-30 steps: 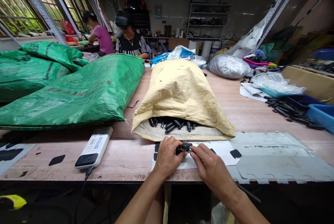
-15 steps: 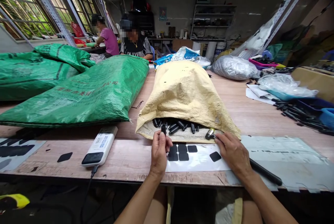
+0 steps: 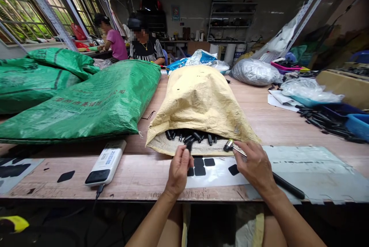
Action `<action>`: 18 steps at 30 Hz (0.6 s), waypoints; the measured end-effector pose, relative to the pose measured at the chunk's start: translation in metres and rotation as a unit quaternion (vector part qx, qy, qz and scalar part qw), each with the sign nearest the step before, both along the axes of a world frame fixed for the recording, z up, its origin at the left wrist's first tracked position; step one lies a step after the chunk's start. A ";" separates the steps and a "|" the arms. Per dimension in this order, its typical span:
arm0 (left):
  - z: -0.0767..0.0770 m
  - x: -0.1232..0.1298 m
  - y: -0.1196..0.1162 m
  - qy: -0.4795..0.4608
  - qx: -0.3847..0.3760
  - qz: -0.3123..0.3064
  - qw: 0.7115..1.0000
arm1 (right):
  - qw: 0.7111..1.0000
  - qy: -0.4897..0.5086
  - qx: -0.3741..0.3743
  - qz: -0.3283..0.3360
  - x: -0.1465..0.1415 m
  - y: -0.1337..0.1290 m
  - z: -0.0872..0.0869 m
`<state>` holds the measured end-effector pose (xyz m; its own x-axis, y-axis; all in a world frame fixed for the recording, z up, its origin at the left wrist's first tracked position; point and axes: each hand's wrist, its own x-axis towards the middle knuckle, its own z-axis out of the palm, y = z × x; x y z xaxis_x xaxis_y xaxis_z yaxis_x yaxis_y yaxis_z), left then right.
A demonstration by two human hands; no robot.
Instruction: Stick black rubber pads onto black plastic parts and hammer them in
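A small black plastic part [image 3: 188, 146] is pinched upright between the thumb and fingers of my left hand [image 3: 178, 170], close to the sack's mouth. My right hand [image 3: 255, 164] is closed around a small mallet [image 3: 228, 145] with a black and yellow head, a metal shaft and a long black handle reaching back under my wrist. The mallet head hovers at the lip of a tan woven sack [image 3: 201, 101]. Several similar black parts [image 3: 197, 137] lie in its mouth. Below my hands is a white sheet [image 3: 219, 181] bearing black rounded squares [image 3: 199, 171].
Green sacks [image 3: 95, 101] fill the left side. A white power bank [image 3: 106, 162] with a cable lies near the front edge. Black parts [image 3: 325, 122] and blue bins [image 3: 357, 126] stand at right. Two people sit at the back left; a clear bag [image 3: 255, 72] lies at the back.
The left hand has shifted slightly right and the black part in it is tilted. The right hand has turned, showing more of the mallet's shaft. The view has shifted slightly.
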<state>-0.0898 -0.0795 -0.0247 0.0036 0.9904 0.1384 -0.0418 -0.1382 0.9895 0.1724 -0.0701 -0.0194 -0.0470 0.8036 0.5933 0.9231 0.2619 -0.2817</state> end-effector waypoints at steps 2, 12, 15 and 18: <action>0.003 0.002 -0.002 0.102 0.001 -0.098 0.990 | 0.995 0.070 -0.034 0.070 -0.014 -0.006 0.009; 0.010 -0.001 -0.002 0.277 0.062 -0.178 0.942 | 0.939 0.100 -0.217 0.247 -0.061 -0.016 0.029; 0.011 0.000 -0.002 0.275 0.074 -0.170 0.943 | 0.942 0.078 -0.207 0.252 -0.058 -0.015 0.030; 0.010 0.001 -0.002 0.276 0.082 -0.165 0.943 | 0.946 0.050 -0.203 0.249 -0.053 -0.014 0.031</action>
<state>-0.0890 -0.0811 -0.0144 0.4241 0.8884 0.1756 0.4070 -0.3602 0.8394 0.1196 -0.0845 0.0115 -0.4396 0.8590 0.2626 0.6769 0.5089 -0.5318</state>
